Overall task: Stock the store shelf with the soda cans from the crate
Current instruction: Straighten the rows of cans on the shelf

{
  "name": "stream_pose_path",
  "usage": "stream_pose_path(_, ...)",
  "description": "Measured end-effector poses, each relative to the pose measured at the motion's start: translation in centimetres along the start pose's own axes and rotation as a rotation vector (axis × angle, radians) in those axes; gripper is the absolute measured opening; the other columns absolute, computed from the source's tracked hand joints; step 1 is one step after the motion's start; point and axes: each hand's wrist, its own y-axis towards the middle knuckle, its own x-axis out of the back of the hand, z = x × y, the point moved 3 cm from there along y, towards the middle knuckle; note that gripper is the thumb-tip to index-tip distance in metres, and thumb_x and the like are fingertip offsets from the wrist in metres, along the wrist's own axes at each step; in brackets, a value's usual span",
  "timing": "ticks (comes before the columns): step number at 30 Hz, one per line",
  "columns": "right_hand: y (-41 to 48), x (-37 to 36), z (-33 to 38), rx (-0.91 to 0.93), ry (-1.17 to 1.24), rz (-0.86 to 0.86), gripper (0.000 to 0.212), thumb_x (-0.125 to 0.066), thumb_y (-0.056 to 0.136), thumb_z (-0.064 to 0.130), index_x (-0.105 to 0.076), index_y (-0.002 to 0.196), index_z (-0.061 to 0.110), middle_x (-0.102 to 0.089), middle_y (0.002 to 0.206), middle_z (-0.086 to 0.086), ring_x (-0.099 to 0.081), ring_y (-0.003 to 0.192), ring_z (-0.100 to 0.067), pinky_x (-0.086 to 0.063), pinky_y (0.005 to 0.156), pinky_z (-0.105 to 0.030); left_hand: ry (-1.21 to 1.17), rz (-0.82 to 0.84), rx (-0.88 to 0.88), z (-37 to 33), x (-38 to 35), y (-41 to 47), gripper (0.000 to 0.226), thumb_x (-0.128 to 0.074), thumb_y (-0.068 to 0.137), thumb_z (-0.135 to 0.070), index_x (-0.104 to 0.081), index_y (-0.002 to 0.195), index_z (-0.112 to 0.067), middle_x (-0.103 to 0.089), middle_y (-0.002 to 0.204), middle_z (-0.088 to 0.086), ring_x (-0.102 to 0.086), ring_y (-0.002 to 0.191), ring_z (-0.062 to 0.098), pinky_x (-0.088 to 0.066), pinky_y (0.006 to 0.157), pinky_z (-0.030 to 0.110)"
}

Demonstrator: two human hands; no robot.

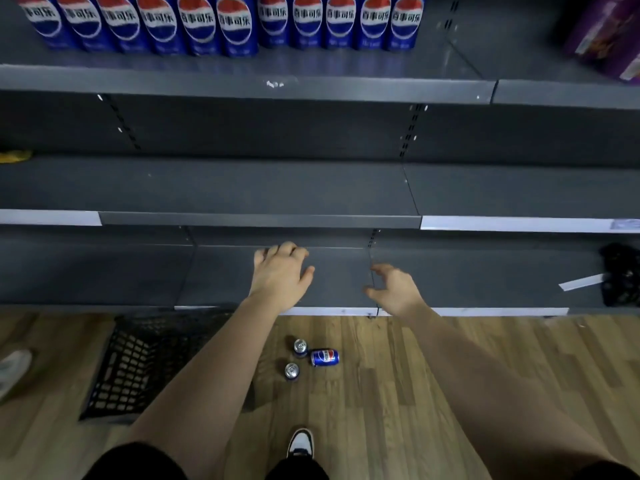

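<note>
From the head view, both bare hands are seen stretched over the lowest grey shelf [104, 271]: the left hand [280, 271] is held palm down with fingers spread and nothing in it, and the right hand [394, 292] is likewise loose and empty, its fingers curled apart. A row of blue soda cans [221, 22] is lined upright on the top shelf [242, 84]. Three more cans are left on the wooden floor [450, 375] between the forearms — two standing, one [324, 357] lying on its side, touching the upper upright can [300, 346]; the other upright can [292, 371] stands near. The black mesh crate [138, 368] is set on the floor at the left, below the shelf edge — its contents cannot be made out.
</note>
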Motion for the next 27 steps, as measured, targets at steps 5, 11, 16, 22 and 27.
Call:
stream_pose_path(5,2.0,-5.5,-3.6,-0.045,-0.053,0.085,0.060,-0.069,0.087,0.026,-0.047,0.143,0.016,-0.051,0.144,-0.002,-0.050,0.129,-0.022,-0.038,0.100,-0.022,0.021,0.092,-0.002,1.6,-6.9,0.6,0.042,-0.038,0.098,-0.044,-0.047,0.135,-0.025,-0.047,0.137,-0.002,-0.044,0.124,0.021,-0.023,0.105,0.039)
stream_pose_path(11,5.7,-13.7,-9.7,-0.142,-0.078,0.184,0.062,-0.072,0.083,0.029,-0.049,0.139,0.018,-0.056,0.138,-0.005,-0.055,0.123,-0.024,-0.044,0.100,-0.030,0.008,0.174,0.019,4.1,-17.7,1.2,0.042,-0.040,0.098,-0.043,-0.048,0.134,-0.024,-0.049,0.133,-0.002,-0.045,0.123,0.021,-0.023,0.106,0.040)
stream_pose_path(16,9.6,-21.5,-15.2,-0.160,-0.107,0.218,0.062,-0.072,0.085,0.026,-0.048,0.141,0.017,-0.053,0.141,-0.005,-0.053,0.125,-0.024,-0.042,0.100,-0.028,0.012,0.170,0.036,6.5,-27.7,2.2,0.043,-0.043,0.096,-0.041,-0.048,0.135,-0.022,-0.050,0.134,-0.001,-0.043,0.125,0.022,-0.021,0.108,0.041)
stream_pose_path(22,14.2,-31.5,-22.6,-0.189,-0.113,0.264,0.064,-0.073,0.085,0.023,-0.045,0.142,0.015,-0.052,0.142,-0.007,-0.052,0.124,-0.024,-0.042,0.091,-0.025,0.010,0.199,0.049,9.4,-40.1,3.6,0.045,-0.040,0.097,-0.042,-0.045,0.136,-0.020,-0.050,0.135,0.001,-0.045,0.123,0.023,-0.023,0.104,0.040)
stream_pose_path(27,17.7,-38.4,-27.7,-0.182,-0.117,0.289,0.066,-0.073,0.085,0.025,-0.042,0.143,0.014,-0.051,0.141,-0.009,-0.051,0.124,-0.025,-0.040,0.084,-0.024,0.000,0.194,0.061,11.3,-48.0,5.2,0.045,-0.038,0.097,-0.042,-0.044,0.136,-0.020,-0.049,0.135,0.002,-0.043,0.124,0.025,-0.023,0.106,0.043)
